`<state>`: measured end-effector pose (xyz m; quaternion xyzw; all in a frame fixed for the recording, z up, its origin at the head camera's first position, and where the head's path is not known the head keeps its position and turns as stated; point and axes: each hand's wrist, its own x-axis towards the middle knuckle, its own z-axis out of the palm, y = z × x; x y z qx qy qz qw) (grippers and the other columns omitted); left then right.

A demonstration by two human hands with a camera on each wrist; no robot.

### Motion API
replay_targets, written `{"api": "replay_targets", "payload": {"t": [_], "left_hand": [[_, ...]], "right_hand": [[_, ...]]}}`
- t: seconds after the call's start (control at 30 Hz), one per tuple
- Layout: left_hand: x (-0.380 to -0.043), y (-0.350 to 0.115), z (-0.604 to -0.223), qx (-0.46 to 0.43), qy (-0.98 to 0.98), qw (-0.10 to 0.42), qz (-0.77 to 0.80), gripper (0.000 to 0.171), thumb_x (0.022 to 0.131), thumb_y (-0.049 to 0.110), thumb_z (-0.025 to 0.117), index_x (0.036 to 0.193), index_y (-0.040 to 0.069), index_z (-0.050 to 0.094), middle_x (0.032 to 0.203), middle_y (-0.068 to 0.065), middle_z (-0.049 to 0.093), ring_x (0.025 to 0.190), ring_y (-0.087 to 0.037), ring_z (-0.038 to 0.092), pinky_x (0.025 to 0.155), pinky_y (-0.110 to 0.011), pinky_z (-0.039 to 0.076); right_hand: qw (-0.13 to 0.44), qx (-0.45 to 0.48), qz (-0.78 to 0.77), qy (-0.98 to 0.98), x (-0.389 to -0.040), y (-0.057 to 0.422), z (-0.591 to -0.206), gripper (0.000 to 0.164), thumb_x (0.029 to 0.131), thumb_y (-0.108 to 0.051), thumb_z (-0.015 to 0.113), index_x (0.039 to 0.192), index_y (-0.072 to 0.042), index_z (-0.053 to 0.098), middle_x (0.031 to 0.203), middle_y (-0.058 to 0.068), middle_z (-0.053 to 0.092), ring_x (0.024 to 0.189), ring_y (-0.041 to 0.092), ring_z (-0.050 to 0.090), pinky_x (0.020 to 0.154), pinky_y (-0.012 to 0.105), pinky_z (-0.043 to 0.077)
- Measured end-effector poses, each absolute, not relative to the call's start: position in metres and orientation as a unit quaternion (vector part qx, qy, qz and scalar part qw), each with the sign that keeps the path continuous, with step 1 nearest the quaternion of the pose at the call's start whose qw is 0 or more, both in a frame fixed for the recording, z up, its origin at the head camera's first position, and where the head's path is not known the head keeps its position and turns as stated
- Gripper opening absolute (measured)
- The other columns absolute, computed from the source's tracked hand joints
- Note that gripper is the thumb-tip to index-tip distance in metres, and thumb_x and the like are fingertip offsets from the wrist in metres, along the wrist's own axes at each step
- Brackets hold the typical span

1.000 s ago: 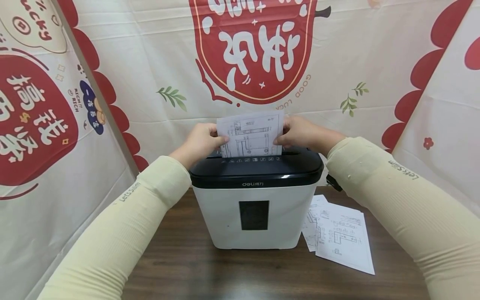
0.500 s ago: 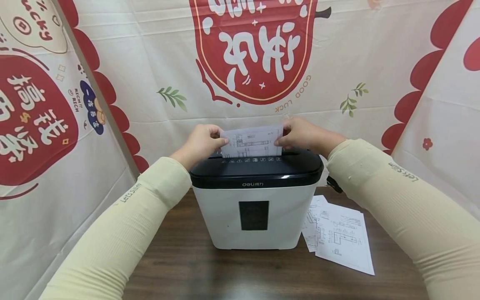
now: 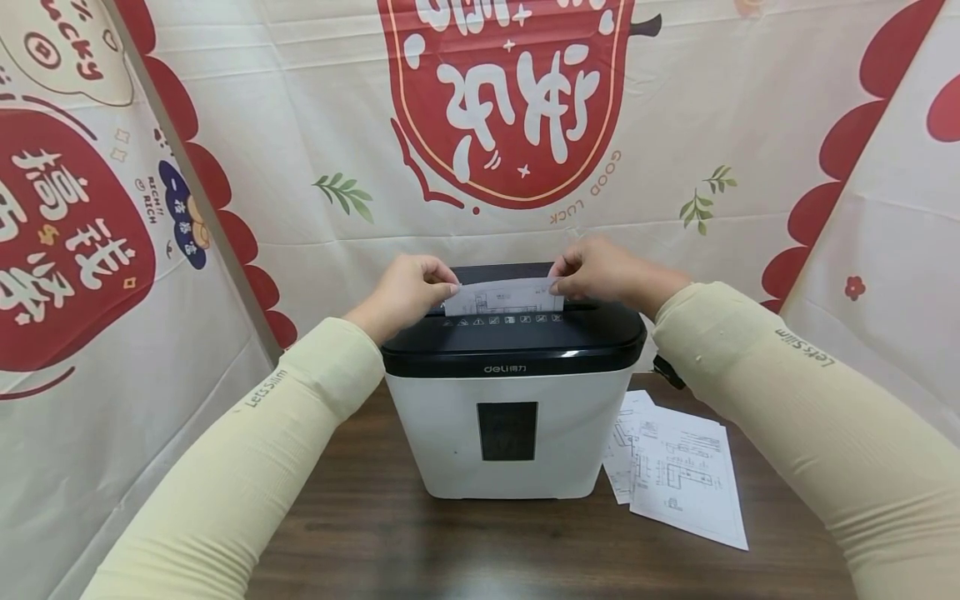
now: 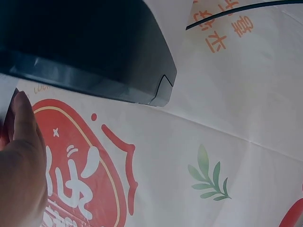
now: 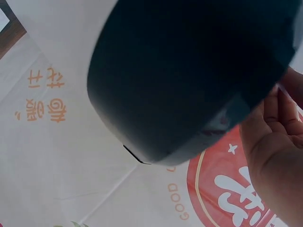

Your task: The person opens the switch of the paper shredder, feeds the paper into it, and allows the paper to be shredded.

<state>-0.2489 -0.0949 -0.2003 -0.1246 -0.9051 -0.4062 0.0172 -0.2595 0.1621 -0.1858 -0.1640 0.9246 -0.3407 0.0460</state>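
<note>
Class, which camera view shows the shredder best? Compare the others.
The head view: there the shredder shows its white body, front window and black top. Each wrist view catches mainly the black top, cropped by the frame.

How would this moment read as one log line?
left hand: pinches sheet; right hand: pinches sheet; sheet: partly inside shredder; loose papers: on table beside shredder

Shredder (image 3: 513, 389): window (image 3: 507, 432) too dark to see through.
Held sheet (image 3: 506, 297), in shredder's top: lower part hidden; lettering too small to read.
Loose sheets (image 3: 686, 479), right of shredder: one partly covered; print illegible.
Dark object (image 3: 667, 372), right of shredder: partly hidden, identity unclear.
Left hand (image 4: 21, 168), right hand (image 5: 272, 153), at shredder: each cut off by its wrist view's edge.
</note>
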Motion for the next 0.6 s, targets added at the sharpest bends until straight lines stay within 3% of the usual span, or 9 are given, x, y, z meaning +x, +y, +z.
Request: {"api": "replay_targets", "payload": {"t": [0.6], "left_hand": [[-0.2461, -0.0932, -0.2029, -0.128, -0.901, 0.012, -0.414, 0.015, 0.095, 0.012, 0.062, 0.104, 0.003, 0.068, 0.1, -0.012, 0.066, 0.095, -0.025, 0.061, 0.09, -0.036, 0.051]], "right_hand": [[0.054, -0.148, -0.353, 0.923, -0.2578, 0.1633, -0.1903, 0.015, 0.092, -0.008, 0.062, 0.103, 0.001, 0.066, 0.091, 0.013, 0.063, 0.083, 0.025, 0.055, 0.075, 0.031, 0.049]]}}
